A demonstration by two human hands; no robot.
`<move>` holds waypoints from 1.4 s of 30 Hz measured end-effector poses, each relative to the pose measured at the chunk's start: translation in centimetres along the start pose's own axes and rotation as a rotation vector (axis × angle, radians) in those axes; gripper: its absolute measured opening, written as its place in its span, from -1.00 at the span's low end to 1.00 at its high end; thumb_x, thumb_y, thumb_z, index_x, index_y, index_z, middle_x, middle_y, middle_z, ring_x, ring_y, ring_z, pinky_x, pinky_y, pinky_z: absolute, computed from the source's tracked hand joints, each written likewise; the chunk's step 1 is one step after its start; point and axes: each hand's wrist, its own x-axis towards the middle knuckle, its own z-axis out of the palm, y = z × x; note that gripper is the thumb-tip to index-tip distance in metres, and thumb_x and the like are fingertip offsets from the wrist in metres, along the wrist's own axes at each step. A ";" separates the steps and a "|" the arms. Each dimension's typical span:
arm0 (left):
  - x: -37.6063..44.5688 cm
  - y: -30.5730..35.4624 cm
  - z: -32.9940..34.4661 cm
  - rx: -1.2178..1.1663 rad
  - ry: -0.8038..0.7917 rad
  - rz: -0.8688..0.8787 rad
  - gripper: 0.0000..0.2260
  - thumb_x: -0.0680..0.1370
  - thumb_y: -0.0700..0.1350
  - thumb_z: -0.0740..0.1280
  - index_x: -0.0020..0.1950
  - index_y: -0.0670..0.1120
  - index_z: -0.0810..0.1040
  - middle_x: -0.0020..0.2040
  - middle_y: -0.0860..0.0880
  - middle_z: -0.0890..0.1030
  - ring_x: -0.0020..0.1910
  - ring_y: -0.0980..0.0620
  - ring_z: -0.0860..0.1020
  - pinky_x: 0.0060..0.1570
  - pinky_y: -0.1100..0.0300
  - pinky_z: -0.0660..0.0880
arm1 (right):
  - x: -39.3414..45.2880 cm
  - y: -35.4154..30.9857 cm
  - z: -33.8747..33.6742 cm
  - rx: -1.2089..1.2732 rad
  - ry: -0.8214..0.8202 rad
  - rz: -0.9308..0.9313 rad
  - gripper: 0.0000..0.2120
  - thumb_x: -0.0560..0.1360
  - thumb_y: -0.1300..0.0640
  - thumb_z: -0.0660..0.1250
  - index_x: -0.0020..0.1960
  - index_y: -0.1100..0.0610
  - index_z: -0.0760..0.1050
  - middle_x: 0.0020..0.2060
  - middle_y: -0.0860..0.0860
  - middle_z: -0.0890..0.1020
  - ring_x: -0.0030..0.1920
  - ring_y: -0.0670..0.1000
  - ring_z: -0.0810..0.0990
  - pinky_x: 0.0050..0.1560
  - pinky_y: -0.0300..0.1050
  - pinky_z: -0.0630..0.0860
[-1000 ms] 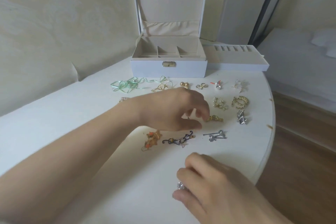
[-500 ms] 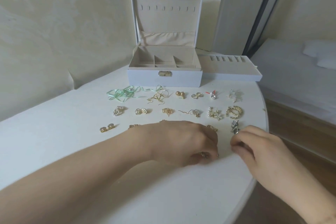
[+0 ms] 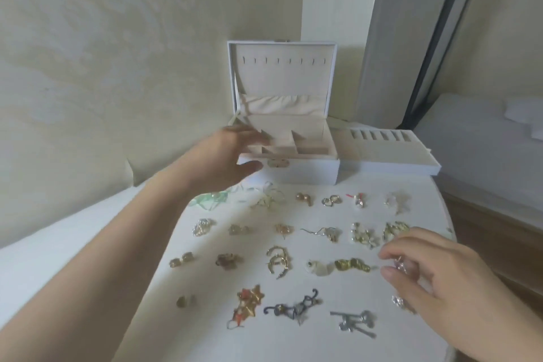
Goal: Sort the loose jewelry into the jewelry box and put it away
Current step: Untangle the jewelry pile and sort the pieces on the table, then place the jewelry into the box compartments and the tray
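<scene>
Dozens of small gold and silver earrings (image 3: 278, 264) lie in loose rows on a white round counter (image 3: 88, 244). Behind them stands a white jewelry box (image 3: 286, 167), lid upright, beige compartments showing, with a white lined tray (image 3: 388, 156) touching its right side. The left hand (image 3: 226, 159) reaches to the box's front left corner, fingers spread and relaxed, thumb at the front wall. The right hand (image 3: 435, 276) hovers near the counter's right edge, fingertips pinching a small sparkly earring (image 3: 400, 265)
</scene>
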 end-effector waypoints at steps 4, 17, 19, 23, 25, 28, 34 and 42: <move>1.3 -4.4 1.7 0.062 0.067 -0.180 -0.80 0.52 -0.03 0.38 0.13 0.13 0.61 0.00 0.00 0.63 -0.04 -0.14 0.56 0.01 0.10 0.50 | 5.5 -1.4 -0.4 -0.026 -0.087 -0.083 -0.95 0.49 -0.04 0.36 -0.10 -0.18 0.50 -0.06 -0.37 0.44 -0.12 -0.15 0.51 -0.15 -0.33 0.41; 3.1 -6.3 1.0 -0.081 -0.039 -0.325 -0.82 0.47 -0.11 0.48 -0.23 0.19 0.64 -0.24 0.08 0.63 -0.27 0.08 0.53 -0.29 0.33 0.42 | 18.9 -8.6 9.9 -0.155 -0.323 -0.438 -0.76 0.50 0.25 0.25 0.16 0.15 0.49 0.07 0.06 0.51 0.12 0.15 0.47 -0.04 -0.02 0.49; 3.0 -6.9 0.9 -0.149 -0.035 -0.335 -0.77 0.47 -0.15 0.48 -0.28 0.18 0.65 -0.29 0.13 0.64 -0.32 0.17 0.50 -0.31 0.41 0.39 | 20.3 -10.0 11.8 -0.202 -0.284 -0.481 -0.70 0.50 0.25 0.26 0.23 0.13 0.47 0.08 0.10 0.51 0.12 0.18 0.46 -0.08 -0.03 0.42; 2.8 -7.7 0.5 -0.255 -0.022 -0.347 -0.77 0.47 -0.18 0.47 -0.26 0.17 0.66 -0.31 0.18 0.64 -0.24 0.20 0.54 -0.25 0.43 0.41 | 22.0 -11.6 14.3 -0.286 -0.301 -0.527 -0.71 0.55 0.20 0.23 0.27 0.07 0.47 0.05 0.14 0.49 0.11 0.22 0.45 -0.05 0.01 0.40; 2.8 -7.7 0.4 -0.274 -0.028 -0.328 -0.78 0.47 -0.16 0.48 -0.26 0.17 0.65 -0.28 0.23 0.63 -0.22 0.20 0.55 -0.23 0.42 0.42 | 22.3 -12.0 14.3 -0.275 -0.327 -0.525 -0.72 0.55 0.28 0.20 0.22 0.13 0.51 0.03 0.17 0.47 0.09 0.24 0.48 -0.13 0.00 0.35; 2.8 -7.9 0.5 -0.303 -0.030 -0.318 -0.80 0.47 -0.17 0.48 -0.26 0.13 0.66 -0.28 0.22 0.64 -0.22 0.20 0.57 -0.22 0.41 0.44 | 22.4 -11.7 14.0 -0.207 -0.378 -0.587 -0.72 0.52 0.34 0.20 0.18 0.21 0.55 0.00 0.18 0.50 0.02 0.25 0.53 -0.22 -0.05 0.34; 2.4 -9.0 0.5 -0.416 -0.061 -0.269 -0.69 0.45 -0.27 0.42 -0.24 0.18 0.65 -0.32 0.15 0.65 -0.27 0.19 0.61 -0.26 0.27 0.49 | 22.9 -10.1 8.2 0.217 -0.302 -0.589 -0.85 0.44 0.36 0.36 -0.03 0.22 0.64 -0.14 0.09 0.60 -0.09 0.00 0.52 -0.06 -0.24 0.42; 2.8 -8.1 1.9 -0.349 -0.008 -0.230 -0.88 0.41 0.04 0.52 -0.28 0.12 0.62 -0.35 0.18 0.58 -0.35 0.18 0.47 -0.32 0.33 0.38 | 34.1 -6.0 7.9 0.364 -0.065 0.023 -0.87 0.46 0.27 0.44 -0.14 0.06 0.57 -0.23 -0.04 0.60 -0.30 0.02 0.64 -0.22 -0.21 0.61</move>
